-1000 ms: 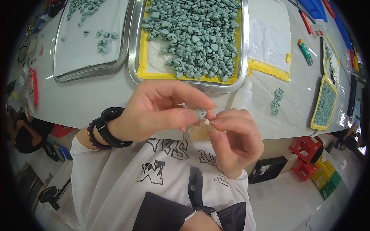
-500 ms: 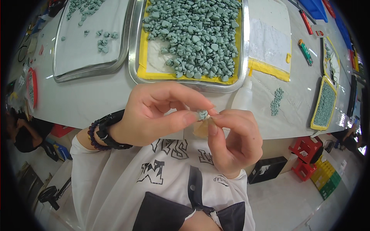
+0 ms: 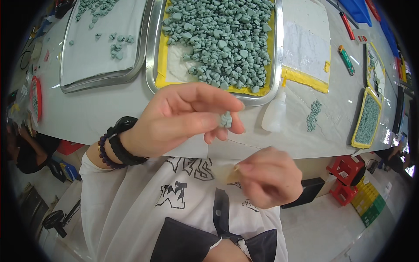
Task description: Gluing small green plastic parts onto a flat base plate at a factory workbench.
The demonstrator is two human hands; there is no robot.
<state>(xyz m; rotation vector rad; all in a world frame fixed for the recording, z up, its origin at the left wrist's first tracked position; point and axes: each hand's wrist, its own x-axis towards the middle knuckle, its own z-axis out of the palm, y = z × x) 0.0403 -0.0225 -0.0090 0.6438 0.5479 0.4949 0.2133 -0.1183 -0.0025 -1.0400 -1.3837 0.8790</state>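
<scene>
My left hand (image 3: pixel 176 120) is above the table's front edge, a small grey-green molded piece (image 3: pixel 225 120) pinched between its thumb and fingers. Lower and to the right, my right hand (image 3: pixel 273 179) is closed, its thumb and forefinger gripping a thin, pale tan scrap (image 3: pixel 231 174), blurred by motion; I cannot make out its material. The two hands are apart. Just beyond them lies a metal tray (image 3: pixel 150 56) edged with yellow tape, heaped with similar grey-green pieces (image 3: pixel 222 43).
At the left, a white-lined tray (image 3: pixel 104 65) carries scattered pieces. A translucent squeeze bottle (image 3: pixel 275 114) rests right of my left hand, near a small cluster of pieces (image 3: pixel 314 115). Farther right are a green box (image 3: pixel 346 60) and a yellow-rimmed tray (image 3: pixel 366 118). Red stools (image 3: pixel 347 170) stand below.
My hands have separated. The right one moved down and away with the tan scrap, while the left kept the grey-green piece and its lower fingers spread out. The bottle is less covered.
</scene>
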